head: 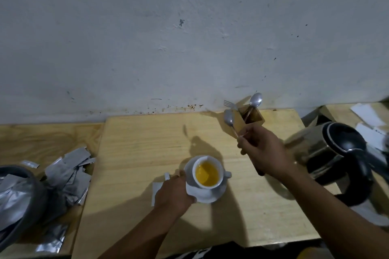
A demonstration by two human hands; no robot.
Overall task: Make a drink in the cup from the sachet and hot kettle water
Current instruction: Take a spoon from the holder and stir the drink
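Observation:
A white cup [207, 174] full of yellow liquid stands on a white saucer [212, 194] near the middle of the wooden table [147, 143]. My left hand [173, 194] grips the saucer's left rim, with a torn white sachet [156, 190] lying partly under it. My right hand [260, 150] is raised behind and right of the cup and pinches the thin handle of a spoon [229, 119], bowl up, just beside the cutlery holder [251, 116]. The black and steel kettle [334, 151] sits at the right.
The cutlery holder at the wall keeps another spoon [256, 100] and a fork [229, 104]. Several silver sachets [67, 174] are heaped at the left beside a dark bin [19, 197] of wrappers. White papers [367, 114] lie far right.

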